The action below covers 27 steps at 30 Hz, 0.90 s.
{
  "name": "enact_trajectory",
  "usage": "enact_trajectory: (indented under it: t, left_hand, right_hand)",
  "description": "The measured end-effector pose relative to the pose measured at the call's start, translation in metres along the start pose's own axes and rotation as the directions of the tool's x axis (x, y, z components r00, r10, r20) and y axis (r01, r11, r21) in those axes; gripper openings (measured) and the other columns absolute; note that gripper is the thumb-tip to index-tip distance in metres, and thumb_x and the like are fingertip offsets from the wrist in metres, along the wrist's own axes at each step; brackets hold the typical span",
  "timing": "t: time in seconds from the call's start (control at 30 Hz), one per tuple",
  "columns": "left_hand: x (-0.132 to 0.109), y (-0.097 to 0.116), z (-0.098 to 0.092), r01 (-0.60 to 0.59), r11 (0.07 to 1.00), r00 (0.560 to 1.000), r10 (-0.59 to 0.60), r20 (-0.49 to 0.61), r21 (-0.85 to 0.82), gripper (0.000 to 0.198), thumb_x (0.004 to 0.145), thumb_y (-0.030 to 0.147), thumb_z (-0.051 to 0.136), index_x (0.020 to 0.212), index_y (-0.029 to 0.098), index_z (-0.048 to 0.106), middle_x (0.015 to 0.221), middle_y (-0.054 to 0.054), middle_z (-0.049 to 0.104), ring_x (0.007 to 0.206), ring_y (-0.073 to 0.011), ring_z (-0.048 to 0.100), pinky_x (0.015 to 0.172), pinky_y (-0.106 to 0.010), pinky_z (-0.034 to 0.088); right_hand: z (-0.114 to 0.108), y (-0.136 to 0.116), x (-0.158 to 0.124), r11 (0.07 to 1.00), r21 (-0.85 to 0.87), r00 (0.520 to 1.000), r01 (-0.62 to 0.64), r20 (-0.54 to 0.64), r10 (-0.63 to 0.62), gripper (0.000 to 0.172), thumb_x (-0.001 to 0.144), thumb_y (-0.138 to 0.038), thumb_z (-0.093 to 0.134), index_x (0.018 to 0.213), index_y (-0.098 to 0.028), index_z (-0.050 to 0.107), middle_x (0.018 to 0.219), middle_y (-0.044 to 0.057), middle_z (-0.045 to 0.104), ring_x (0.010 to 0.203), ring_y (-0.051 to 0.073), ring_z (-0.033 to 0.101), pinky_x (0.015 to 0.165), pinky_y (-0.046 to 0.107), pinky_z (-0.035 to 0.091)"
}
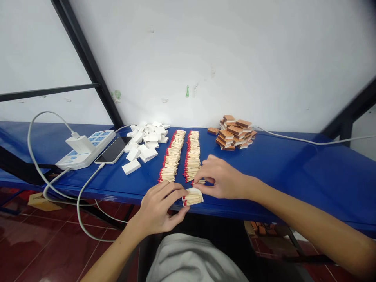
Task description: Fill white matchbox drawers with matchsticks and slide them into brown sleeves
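My left hand (164, 207) grips a small white matchbox tray (201, 192) at the table's front edge, thumb and fingers at its left end. Red-tipped matches (192, 199) lie inside the tray. Just above it, my right hand (219, 178) pinches a few matches (199, 181) between thumb and fingertips. Beyond my hands run two long rows of matches, a left row (172, 156) and a right row (192, 154), their red heads facing left. White matchbox pieces (147, 139) are heaped at the left, and brown-topped matchboxes (235, 133) are piled at the right.
A phone (113, 150) on a cable lies at the left beside a power strip (88, 150) with a plugged-in charger (80, 144). White cables loop over the front edge of the blue table (293, 176). Black frame posts stand at both sides before a white wall (223, 51).
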State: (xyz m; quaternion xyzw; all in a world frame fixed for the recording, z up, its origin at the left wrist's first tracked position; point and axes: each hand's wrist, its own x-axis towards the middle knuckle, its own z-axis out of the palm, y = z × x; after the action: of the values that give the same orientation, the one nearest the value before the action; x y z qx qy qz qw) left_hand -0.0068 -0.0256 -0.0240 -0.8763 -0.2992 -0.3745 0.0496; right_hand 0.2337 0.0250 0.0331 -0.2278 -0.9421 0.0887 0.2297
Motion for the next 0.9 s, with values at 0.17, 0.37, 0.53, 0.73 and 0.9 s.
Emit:
enact_trajectory:
  t: [0.17,0.37,0.53,0.73,0.9]
  left_hand:
    - [-0.005,-0.002,0.001,0.002,1.000,0.999,-0.003,-0.041,-0.030,0.026,0.083,0.020,0.068,0.108,0.020,0.065,0.101,-0.008,0.071,0.087,-0.0204,0.069,0.076,-0.032,0.056]
    - [-0.006,-0.001,-0.002,-0.020,0.998,0.999,0.017,-0.050,-0.066,0.029,0.079,0.019,0.067,0.108,0.020,0.064,0.099,-0.008,0.071,0.086,-0.0206,0.069,0.076,-0.033,0.055]
    - [-0.005,-0.001,-0.001,-0.031,0.997,0.997,0.026,-0.069,-0.076,0.029,0.078,0.017,0.067,0.107,0.020,0.062,0.098,-0.008,0.071,0.085,-0.0207,0.069,0.074,-0.033,0.055]
    - [-0.007,-0.004,0.002,-0.009,0.993,0.997,0.000,-0.075,-0.115,0.023,0.077,0.015,0.069,0.098,0.020,0.060,0.097,-0.008,0.069,0.085,-0.0192,0.067,0.073,-0.031,0.053]
    - [-0.006,-0.002,0.001,-0.020,0.996,0.999,0.016,-0.048,-0.083,0.021,0.078,0.017,0.070,0.097,0.020,0.060,0.097,-0.007,0.070,0.083,-0.0191,0.067,0.074,-0.032,0.053]
  right_hand:
    - [-0.017,0.003,-0.003,0.973,-0.177,0.965,-0.148,0.191,0.182,0.021,0.090,-0.036,0.066,0.084,-0.018,0.073,0.053,0.001,0.058,0.068,0.019,0.051,0.072,0.031,0.031]
    - [-0.022,0.000,0.000,0.972,-0.129,0.926,-0.197,0.301,0.227,0.025,0.086,-0.039,0.069,0.094,-0.016,0.074,0.060,0.001,0.064,0.053,0.014,0.052,0.057,0.028,0.028]
    - [-0.019,0.003,0.002,0.972,-0.091,0.914,-0.218,0.330,0.236,0.018,0.088,-0.032,0.068,0.089,-0.016,0.074,0.059,-0.001,0.062,0.052,0.012,0.052,0.055,0.026,0.028]
    - [-0.014,0.008,0.002,0.978,-0.022,0.922,-0.208,0.330,0.204,0.014,0.093,-0.026,0.062,0.089,-0.018,0.074,0.072,0.000,0.064,0.063,0.011,0.052,0.062,0.024,0.033]
    - [-0.018,0.011,-0.002,0.953,0.066,0.881,-0.297,0.403,0.246,0.014,0.092,-0.031,0.065,0.091,-0.017,0.068,0.075,-0.001,0.061,0.065,0.011,0.051,0.063,0.022,0.036]
